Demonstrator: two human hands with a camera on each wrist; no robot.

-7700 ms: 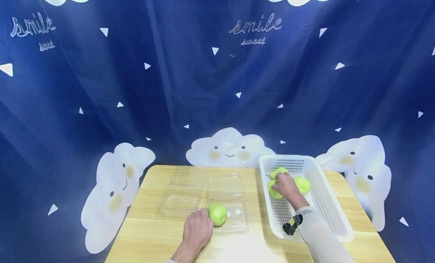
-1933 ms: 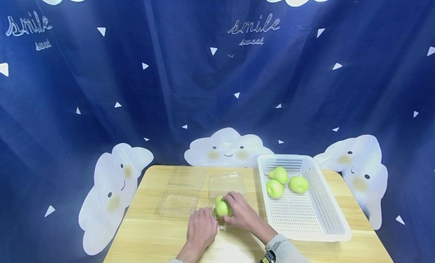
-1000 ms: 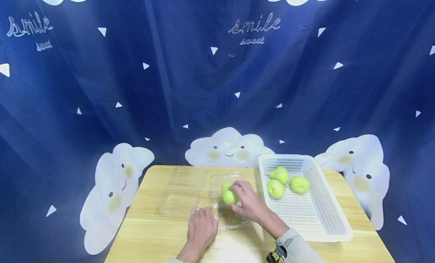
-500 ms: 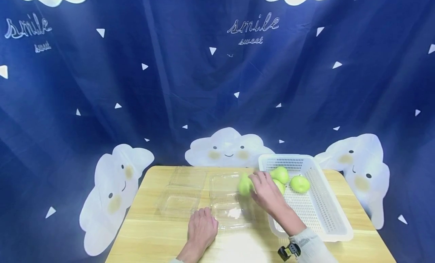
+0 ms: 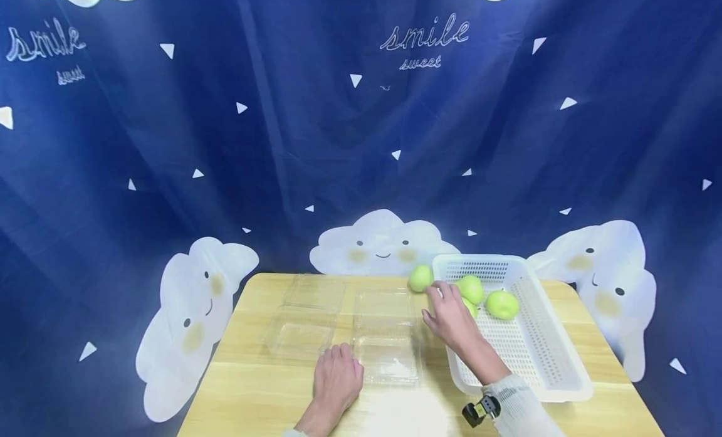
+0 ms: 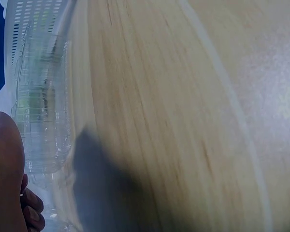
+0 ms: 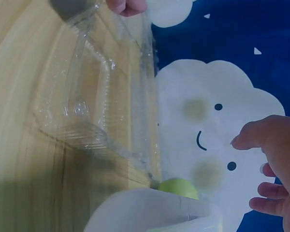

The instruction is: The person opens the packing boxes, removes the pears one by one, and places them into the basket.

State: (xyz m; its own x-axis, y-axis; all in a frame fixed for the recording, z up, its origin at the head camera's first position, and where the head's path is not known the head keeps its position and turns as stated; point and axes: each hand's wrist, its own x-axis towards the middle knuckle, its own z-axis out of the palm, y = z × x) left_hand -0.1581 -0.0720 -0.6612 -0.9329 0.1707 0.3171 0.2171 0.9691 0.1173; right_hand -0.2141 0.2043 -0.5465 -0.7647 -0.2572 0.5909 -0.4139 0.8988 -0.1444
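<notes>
A green pear (image 5: 420, 278) stands at the table's back edge, just left of the white basket. My right hand (image 5: 451, 316) hovers near it over the basket's left rim, holding nothing, thumb and fingers apart in the right wrist view. Before me lies a clear plastic clamshell box (image 5: 389, 358) with its lid folded back; no fruit is in it. My left hand (image 5: 337, 379) rests on the table by the box's front left corner, fingers loosely curled. Whether it touches the box is unclear. Three more green pears lie in the basket, one of them (image 5: 502, 305) fully visible.
The white perforated basket (image 5: 564, 362) takes up the table's right side. Another opened clear clamshell box (image 5: 301, 340) lies to the left. Behind the wooden table (image 5: 254, 387) hangs a blue curtain (image 5: 338, 142) with cloud faces.
My right hand lifted the pear out of the box, carried it back and right, and let it go beside the basket. The left hand has stayed nearly still.
</notes>
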